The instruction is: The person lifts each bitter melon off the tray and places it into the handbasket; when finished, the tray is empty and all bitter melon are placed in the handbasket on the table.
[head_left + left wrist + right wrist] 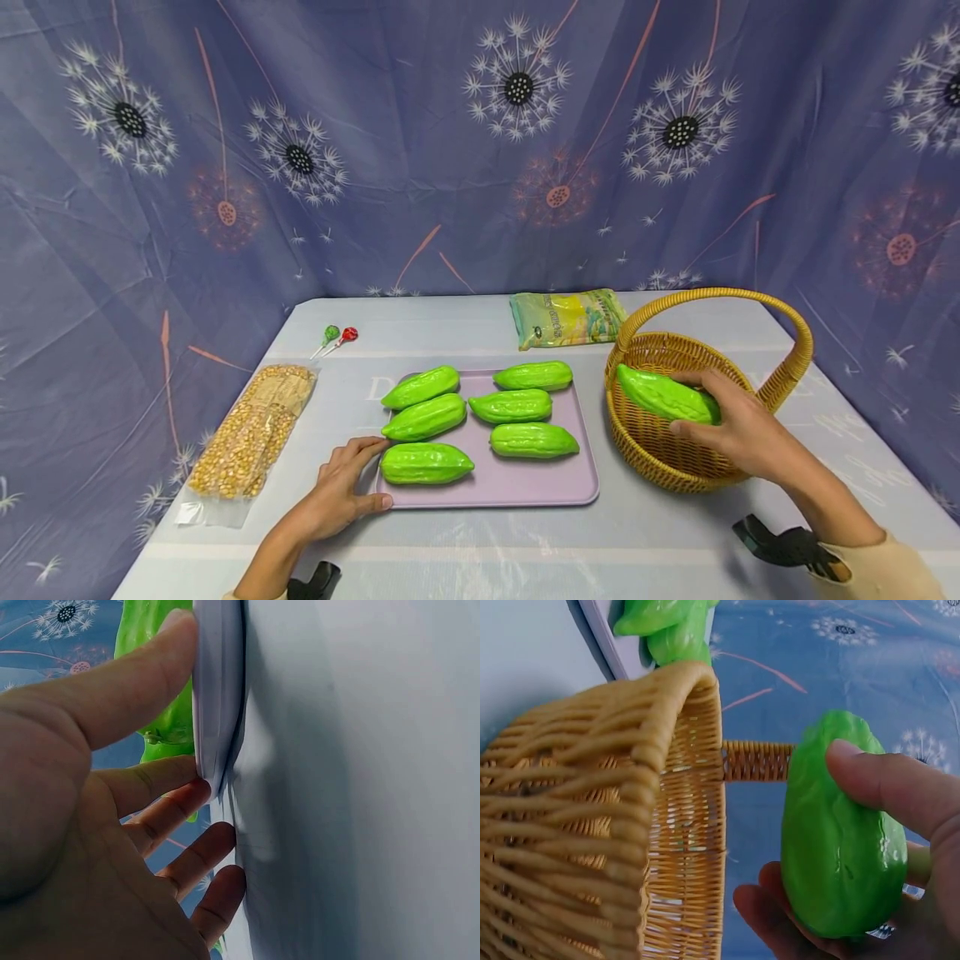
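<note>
In the head view my right hand (738,421) grips a glossy, ridged green bitter gourd (667,395) over the mouth of a woven basket (637,454). The right wrist view shows the thumb on one side of this gourd (840,840) and fingers round the other, beside the basket rim (656,742). Several more bitter gourds (426,463) lie in two columns on a pinkish-purple tray (517,492). My left hand (341,487) touches the tray's near left corner. Its thumb and index fingertip meet the tray rim (217,697) in the left wrist view, the fingers loosely extended.
A clear bag of corn kernels (251,433) lies at the table's left. Two lollipops, one green (331,333) and one red (349,334), sit behind it. A green-yellow packet (570,318) is at the back. The basket's tall handle (716,294) arches above its opening.
</note>
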Demonstrator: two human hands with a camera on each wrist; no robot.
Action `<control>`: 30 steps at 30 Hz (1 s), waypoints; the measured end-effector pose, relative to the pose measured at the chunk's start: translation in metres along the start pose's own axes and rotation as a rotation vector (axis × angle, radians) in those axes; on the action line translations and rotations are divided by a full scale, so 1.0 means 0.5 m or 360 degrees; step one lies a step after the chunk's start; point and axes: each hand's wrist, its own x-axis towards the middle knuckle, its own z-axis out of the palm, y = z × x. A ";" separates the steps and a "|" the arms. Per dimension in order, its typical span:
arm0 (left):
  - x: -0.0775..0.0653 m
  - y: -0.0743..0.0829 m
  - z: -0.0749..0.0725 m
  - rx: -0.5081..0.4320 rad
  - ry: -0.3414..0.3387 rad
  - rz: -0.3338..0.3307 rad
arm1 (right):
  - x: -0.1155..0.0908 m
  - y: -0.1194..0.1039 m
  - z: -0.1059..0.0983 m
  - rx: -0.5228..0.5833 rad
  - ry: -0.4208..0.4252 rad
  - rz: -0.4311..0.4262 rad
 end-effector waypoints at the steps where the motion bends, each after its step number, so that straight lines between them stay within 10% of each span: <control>1: 0.000 0.000 0.000 -0.0001 0.0002 -0.0003 | 0.001 0.004 -0.001 0.0017 -0.0003 -0.0004; 30: 0.001 -0.005 0.003 -0.0017 -0.0001 0.0000 | 0.058 0.060 -0.043 0.0096 -0.0061 0.0197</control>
